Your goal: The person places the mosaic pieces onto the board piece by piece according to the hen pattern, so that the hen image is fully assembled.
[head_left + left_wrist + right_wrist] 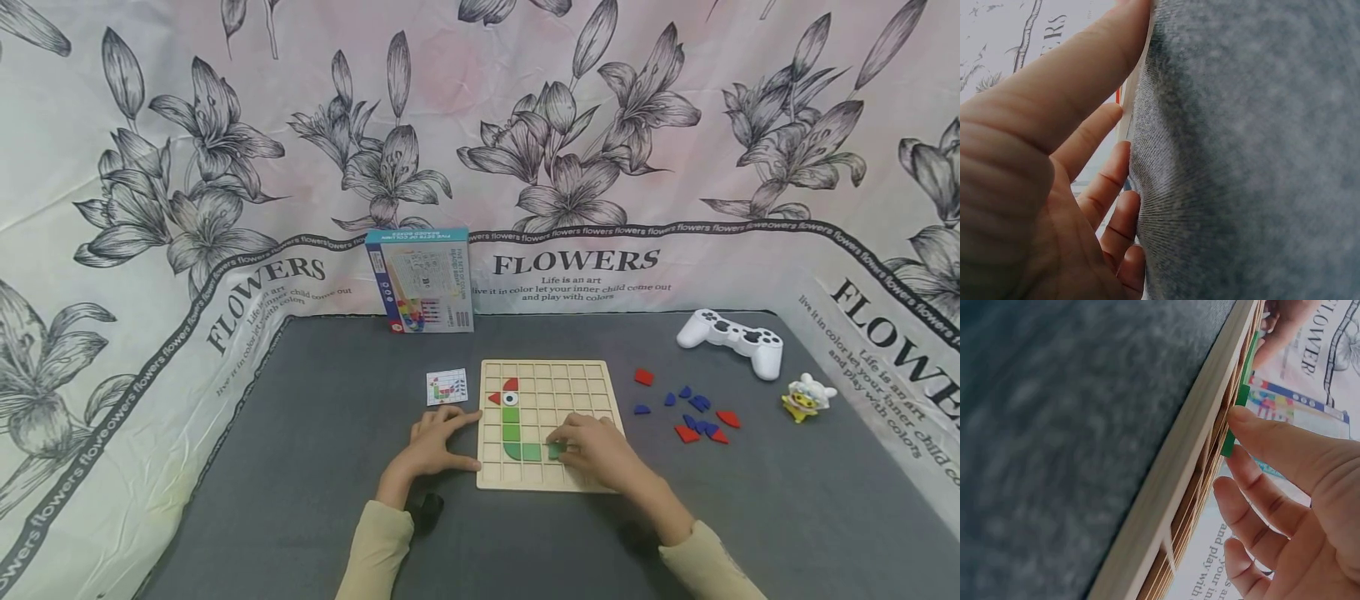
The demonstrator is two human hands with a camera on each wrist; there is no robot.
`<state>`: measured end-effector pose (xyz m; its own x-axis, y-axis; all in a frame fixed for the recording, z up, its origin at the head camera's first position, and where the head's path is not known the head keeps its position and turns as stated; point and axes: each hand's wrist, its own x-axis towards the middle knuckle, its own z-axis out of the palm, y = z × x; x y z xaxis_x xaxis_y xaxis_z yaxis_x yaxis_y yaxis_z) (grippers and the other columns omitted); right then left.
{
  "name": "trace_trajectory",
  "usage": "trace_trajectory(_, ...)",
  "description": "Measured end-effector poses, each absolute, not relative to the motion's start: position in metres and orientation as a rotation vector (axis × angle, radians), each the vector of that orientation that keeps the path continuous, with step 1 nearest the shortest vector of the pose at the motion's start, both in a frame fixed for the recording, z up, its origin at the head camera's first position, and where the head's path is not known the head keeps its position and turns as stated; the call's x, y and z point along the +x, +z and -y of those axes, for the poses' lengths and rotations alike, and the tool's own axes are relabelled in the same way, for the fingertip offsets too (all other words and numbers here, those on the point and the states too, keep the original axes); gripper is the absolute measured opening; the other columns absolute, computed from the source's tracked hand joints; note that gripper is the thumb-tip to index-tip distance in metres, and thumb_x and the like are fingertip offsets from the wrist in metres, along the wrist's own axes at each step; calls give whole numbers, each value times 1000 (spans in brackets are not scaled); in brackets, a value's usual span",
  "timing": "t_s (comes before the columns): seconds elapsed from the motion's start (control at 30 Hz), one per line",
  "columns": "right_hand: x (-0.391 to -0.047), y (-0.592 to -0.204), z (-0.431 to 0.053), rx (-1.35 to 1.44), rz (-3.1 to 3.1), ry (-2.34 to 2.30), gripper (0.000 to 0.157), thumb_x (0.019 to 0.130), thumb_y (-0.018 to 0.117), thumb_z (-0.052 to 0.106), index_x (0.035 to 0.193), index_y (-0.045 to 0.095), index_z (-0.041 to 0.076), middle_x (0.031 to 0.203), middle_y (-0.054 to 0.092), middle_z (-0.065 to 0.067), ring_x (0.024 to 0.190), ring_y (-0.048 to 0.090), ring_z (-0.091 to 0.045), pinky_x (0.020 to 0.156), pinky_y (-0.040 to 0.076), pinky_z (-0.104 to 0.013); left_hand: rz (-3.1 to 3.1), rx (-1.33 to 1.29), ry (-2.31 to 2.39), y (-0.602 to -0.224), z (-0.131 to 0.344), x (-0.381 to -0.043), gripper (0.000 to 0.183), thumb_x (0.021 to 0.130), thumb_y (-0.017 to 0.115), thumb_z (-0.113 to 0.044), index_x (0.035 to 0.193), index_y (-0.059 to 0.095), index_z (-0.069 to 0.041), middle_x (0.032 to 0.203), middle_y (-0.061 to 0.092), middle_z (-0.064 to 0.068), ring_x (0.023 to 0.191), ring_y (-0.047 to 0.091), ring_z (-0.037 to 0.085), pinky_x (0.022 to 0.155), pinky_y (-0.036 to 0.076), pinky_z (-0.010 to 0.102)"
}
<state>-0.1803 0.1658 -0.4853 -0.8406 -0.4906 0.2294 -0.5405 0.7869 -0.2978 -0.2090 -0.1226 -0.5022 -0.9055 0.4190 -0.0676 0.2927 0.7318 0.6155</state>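
A wooden grid board [585,383] lies on the grey table. In its left columns sit a red quarter-round piece [511,384], a red triangle [495,398], a white tile with a black eye dot [510,399] and several green tiles [511,432] in an L shape. My right hand [596,452] pinches a green tile [1228,444] between thumb and index finger at the board, right of the L's foot. Spread along the board's left edge, my left hand [432,444] touches it with thumb and index finger. A small picture card [447,387] lies just beyond that hand.
Loose red pieces [643,377] and blue pieces [700,403] lie right of the board. Farther right are a white game controller [735,340] and a small white-and-yellow figurine [807,397]. A box [427,287] stands at the back against the flower-printed cloth [577,283].
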Motion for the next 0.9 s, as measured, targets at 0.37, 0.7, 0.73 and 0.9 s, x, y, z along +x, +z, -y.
trace_trajectory(0.37, -179, -483, -156, 827, 2859, 501, 29, 72, 76, 9, 99, 74, 21, 84, 59, 7, 75, 51, -5, 64, 30, -29, -2732, 568, 923, -502, 121, -209, 79, 69, 78, -43, 138, 45, -25, 123, 42, 1, 110, 31, 26, 96, 21, 55)
trace_trajectory(0.7, -180, -481, -156, 824, 2851, 497, 29, 71, 76, 10, 97, 73, 20, 85, 60, 7, 75, 52, -6, 63, 31, -28, -2731, 578, 917, -503, 121, -210, 79, 69, 78, -43, 139, 45, -25, 123, 42, 2, 109, 31, 26, 96, 21, 55)
trace_trajectory(0.73, -180, -481, -156, 818, 2852, 501, 28, 71, 76, 10, 97, 73, 20, 84, 60, 8, 75, 51, -5, 63, 30, -28, -2733, 575, 912, -503, 122, -210, 79, 69, 78, -44, 139, 45, -25, 124, 42, 1, 110, 31, 26, 96, 21, 55)
trace_trajectory(0.9, -183, -483, -158, 811, 2845, 505, 25, 72, 77, 13, 95, 73, 21, 84, 61, 8, 74, 52, -5, 63, 30, -28, -2734, 544, 904, -503, 122, -210, 79, 69, 78, -44, 139, 45, -28, 125, 42, 0, 111, 31, 25, 97, 21, 53)
